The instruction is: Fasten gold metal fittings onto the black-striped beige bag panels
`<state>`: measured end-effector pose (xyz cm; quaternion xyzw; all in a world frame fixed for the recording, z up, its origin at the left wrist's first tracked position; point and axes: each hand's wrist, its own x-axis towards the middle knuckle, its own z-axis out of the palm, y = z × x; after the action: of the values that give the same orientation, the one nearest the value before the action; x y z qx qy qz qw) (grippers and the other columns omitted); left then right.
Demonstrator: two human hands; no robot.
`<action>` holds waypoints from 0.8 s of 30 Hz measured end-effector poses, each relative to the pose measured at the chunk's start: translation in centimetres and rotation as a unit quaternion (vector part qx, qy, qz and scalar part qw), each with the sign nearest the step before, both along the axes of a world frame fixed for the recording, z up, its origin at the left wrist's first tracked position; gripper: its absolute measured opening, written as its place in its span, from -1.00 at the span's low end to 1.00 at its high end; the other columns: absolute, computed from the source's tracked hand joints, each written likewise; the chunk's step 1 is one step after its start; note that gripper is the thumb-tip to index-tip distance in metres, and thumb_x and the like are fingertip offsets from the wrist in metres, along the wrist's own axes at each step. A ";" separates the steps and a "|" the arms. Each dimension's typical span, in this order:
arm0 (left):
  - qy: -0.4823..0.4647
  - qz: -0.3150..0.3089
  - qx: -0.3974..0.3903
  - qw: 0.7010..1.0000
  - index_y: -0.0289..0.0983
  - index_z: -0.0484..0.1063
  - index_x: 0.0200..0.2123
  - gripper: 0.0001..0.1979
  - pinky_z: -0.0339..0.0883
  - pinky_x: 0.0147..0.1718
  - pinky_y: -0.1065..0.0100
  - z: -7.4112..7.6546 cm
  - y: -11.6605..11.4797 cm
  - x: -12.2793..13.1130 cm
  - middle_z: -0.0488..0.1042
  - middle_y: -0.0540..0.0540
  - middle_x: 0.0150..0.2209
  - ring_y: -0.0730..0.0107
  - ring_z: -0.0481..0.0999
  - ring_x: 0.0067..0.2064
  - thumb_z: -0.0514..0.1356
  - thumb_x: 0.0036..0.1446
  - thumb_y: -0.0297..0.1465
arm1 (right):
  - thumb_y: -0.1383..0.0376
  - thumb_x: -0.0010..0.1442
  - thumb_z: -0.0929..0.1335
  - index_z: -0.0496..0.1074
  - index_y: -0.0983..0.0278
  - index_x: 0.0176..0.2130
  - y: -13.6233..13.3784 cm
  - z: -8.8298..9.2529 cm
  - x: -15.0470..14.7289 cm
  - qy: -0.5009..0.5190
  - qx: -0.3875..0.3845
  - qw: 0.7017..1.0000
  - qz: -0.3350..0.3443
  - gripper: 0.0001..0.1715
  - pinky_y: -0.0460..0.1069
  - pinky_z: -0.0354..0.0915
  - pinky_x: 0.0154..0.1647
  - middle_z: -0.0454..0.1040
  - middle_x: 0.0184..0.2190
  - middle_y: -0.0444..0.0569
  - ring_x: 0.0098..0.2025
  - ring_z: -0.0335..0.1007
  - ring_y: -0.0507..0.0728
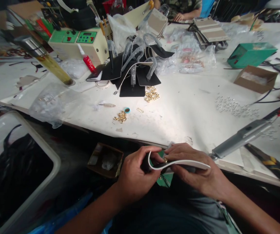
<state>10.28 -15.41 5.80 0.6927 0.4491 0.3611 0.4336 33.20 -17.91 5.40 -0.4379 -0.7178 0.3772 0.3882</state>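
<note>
Below the table's front edge, both my hands hold a flat sole-shaped piece (179, 164), white on its edge and dark on its face, bent into a curve at its left end. My left hand (135, 174) grips the curved end with fingers wrapped round it. My right hand (193, 169) pinches a small gold fitting (165, 160) against the piece near its middle. On the white table (191, 107) lie two heaps of gold fittings (120, 117) (151, 94). A stack of similar black pieces with wrapped straps (137, 70) stands further back.
A grey hand tool (242, 136) with a red cable lies right of my hands, pliers (273, 164) beside it. A green-panelled machine (81, 42), red glue bottle (87, 60), cardboard box (255, 78), green box (250, 53) and small silver parts (235, 107) occupy the table. Another person sits at the far side.
</note>
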 end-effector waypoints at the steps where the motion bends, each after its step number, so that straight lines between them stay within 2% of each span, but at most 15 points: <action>1: -0.003 0.013 -0.042 0.999 -0.17 0.54 -0.02 -0.63 0.52 -0.26 0.43 -0.1 0.5 0.2 0.65 0.04 -0.29 0.40 0.64 -0.31 0.37 0.07 -0.51 | 0.27 0.36 0.42 0.63 0.11 0.00 0.1 0.0 -0.1 -0.006 -0.029 0.999 -0.020 -0.77 0.11 0.48 0.05 0.65 -0.11 0.00 0.00 0.57 0.25; 3: -0.011 0.022 -0.117 0.993 -0.20 0.56 -0.04 -0.62 0.51 -0.29 0.43 -0.1 1.7 0.6 0.63 0.01 -0.28 0.36 0.62 -0.29 0.38 0.03 -0.48 | 0.18 0.36 0.42 0.63 0.20 -0.14 0.5 0.2 -0.5 -0.011 -0.103 0.992 -0.065 -0.81 0.02 0.49 -0.22 0.62 -0.26 -0.01 -0.24 0.57 0.18; 6: -0.062 -0.004 -0.197 0.979 -0.24 0.56 -0.06 -0.62 0.54 -0.22 0.34 0.7 3.7 1.0 0.64 -0.06 -0.22 0.24 0.63 -0.19 0.39 0.00 -0.42 | 0.05 0.30 0.46 0.53 0.27 -0.38 1.2 1.3 -0.9 0.012 -0.208 0.970 -0.129 -0.64 -0.04 0.28 -0.56 0.48 -0.53 -0.08 -0.52 0.39 0.11; 9: -0.096 -0.028 -0.242 0.965 -0.28 0.58 -0.10 -0.65 0.56 -0.19 0.27 2.1 4.9 1.2 0.67 -0.12 -0.17 0.15 0.65 -0.16 0.40 -0.01 -0.41 | 0.01 0.23 0.49 0.44 0.26 -0.49 1.8 3.1 -1.0 0.039 -0.260 0.952 -0.153 -0.55 -0.04 0.17 -0.64 0.43 -0.61 -0.10 -0.59 0.33 0.10; 12: -0.103 -0.037 -0.283 0.953 -0.29 0.62 -0.10 -0.64 0.56 -0.22 0.25 2.9 5.5 1.6 0.68 -0.15 -0.16 0.13 0.66 -0.18 0.39 -0.05 -0.45 | 0.03 0.21 0.50 0.53 0.27 -0.38 2.3 4.1 -0.7 0.056 -0.283 0.946 -0.151 -0.63 -0.04 0.24 -0.59 0.56 -0.50 -0.06 -0.50 0.45 0.14; 15: -0.106 -0.027 -0.321 0.941 -0.29 0.62 -0.13 -0.64 0.53 -0.25 0.28 1.6 6.2 2.4 0.68 -0.13 -0.23 0.18 0.65 -0.24 0.38 -0.09 -0.49 | 0.03 0.23 0.47 0.52 0.28 -0.37 3.1 3.3 -0.3 0.025 -0.288 0.947 -0.138 -0.64 -0.05 0.29 -0.53 0.56 -0.48 -0.07 -0.46 0.46 0.14; 20: -0.027 0.000 -0.334 0.942 -0.31 0.61 -0.24 -0.68 0.47 -0.38 0.31 -2.5 8.8 4.0 0.65 -0.11 -0.37 0.20 0.61 -0.34 0.37 -0.18 -0.53 | 0.06 0.23 0.43 0.51 0.29 -0.36 5.4 0.2 0.1 -0.036 -0.308 0.940 -0.145 -0.66 -0.04 0.31 -0.44 0.59 -0.39 -0.04 -0.36 0.48 0.16; 24: 0.040 -0.010 -0.304 0.952 -0.32 0.60 -0.29 -0.72 0.47 -0.39 0.30 -3.8 10.1 5.0 0.65 -0.12 -0.36 0.15 0.64 -0.32 0.36 -0.19 -0.54 | 0.08 0.21 0.44 0.55 0.30 -0.33 6.4 -1.4 0.2 -0.051 -0.342 0.923 -0.167 -0.68 -0.02 0.34 -0.42 0.62 -0.37 0.02 -0.31 0.54 0.23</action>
<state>15.25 -5.28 1.95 0.5460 0.5481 0.1751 0.6089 33.42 -11.46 4.02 -0.6761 -0.4807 0.5068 0.2344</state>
